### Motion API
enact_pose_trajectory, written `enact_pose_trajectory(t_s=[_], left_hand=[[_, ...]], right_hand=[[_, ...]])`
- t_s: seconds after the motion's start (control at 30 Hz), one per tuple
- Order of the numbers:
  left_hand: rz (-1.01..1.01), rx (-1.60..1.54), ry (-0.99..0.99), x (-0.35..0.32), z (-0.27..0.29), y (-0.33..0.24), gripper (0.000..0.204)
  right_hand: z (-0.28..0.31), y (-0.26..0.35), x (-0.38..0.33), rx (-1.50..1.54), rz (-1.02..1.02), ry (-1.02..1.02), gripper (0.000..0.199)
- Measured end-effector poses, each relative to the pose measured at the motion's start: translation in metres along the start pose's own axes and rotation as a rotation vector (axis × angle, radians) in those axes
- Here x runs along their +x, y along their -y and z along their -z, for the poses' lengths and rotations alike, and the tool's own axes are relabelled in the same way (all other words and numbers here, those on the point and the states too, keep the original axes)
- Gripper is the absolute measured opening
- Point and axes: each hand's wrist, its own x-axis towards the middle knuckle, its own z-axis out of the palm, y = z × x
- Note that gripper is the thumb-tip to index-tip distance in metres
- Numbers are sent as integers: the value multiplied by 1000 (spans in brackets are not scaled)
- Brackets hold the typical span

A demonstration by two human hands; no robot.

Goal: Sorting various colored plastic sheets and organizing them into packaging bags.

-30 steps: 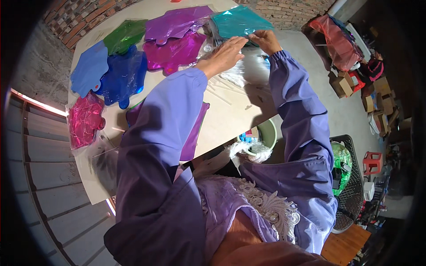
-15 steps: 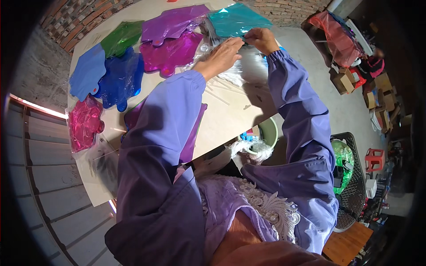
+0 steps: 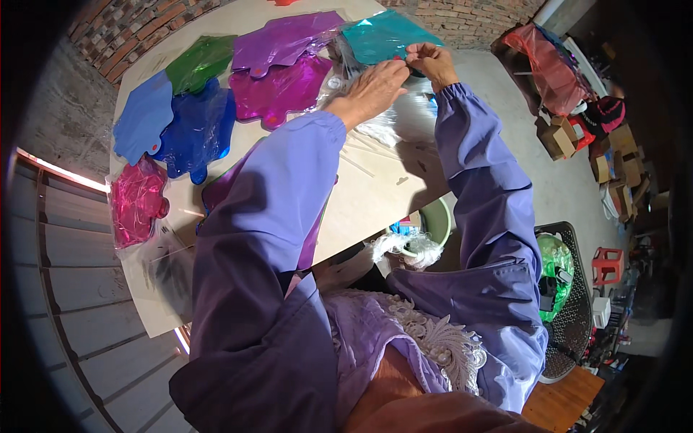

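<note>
While both hands pinch, left hand, right hand grip teal foil sheet

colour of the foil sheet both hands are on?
Teal foil sheet, shiny, seen in the head view. The left hand and right hand meet at its near edge.

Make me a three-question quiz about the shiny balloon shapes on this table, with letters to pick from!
1. Where is the teal foil sheet?
A. at the far end of the table, under both hands
B. on the floor
C. in the green bucket

2. What colour is the foil shape at the table's left edge?
A. yellow
B. pink
C. white

3. What are the left hand and right hand doing?
A. resting in the lap
B. pinching at the teal sheet's edge
C. holding a cup

Answers: 1 A, it lies flat on the tabletop beneath the hands. 2 B, it is bright pink. 3 B, both sets of fingertips meet on the teal edge.
</note>
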Motion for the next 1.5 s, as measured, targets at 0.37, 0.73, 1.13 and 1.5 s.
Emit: enact_pose_trajectory(t_s=[0.37, 0.73, 1.13, 1.5], left_hand=[[347, 233, 640, 35, -16, 6, 45], [106, 129, 256, 24, -41, 42, 37], [444, -698, -539, -67, 225, -48, 15], [540, -611, -486, -141, 286, -87, 19]], right_hand=[[5, 13, -32, -221, 205, 284, 19], [16, 132, -101, 315, 310, 678, 24], [-38, 198, -130, 276, 463, 802, 21], [-107, 148, -162, 91, 486, 566, 35]])
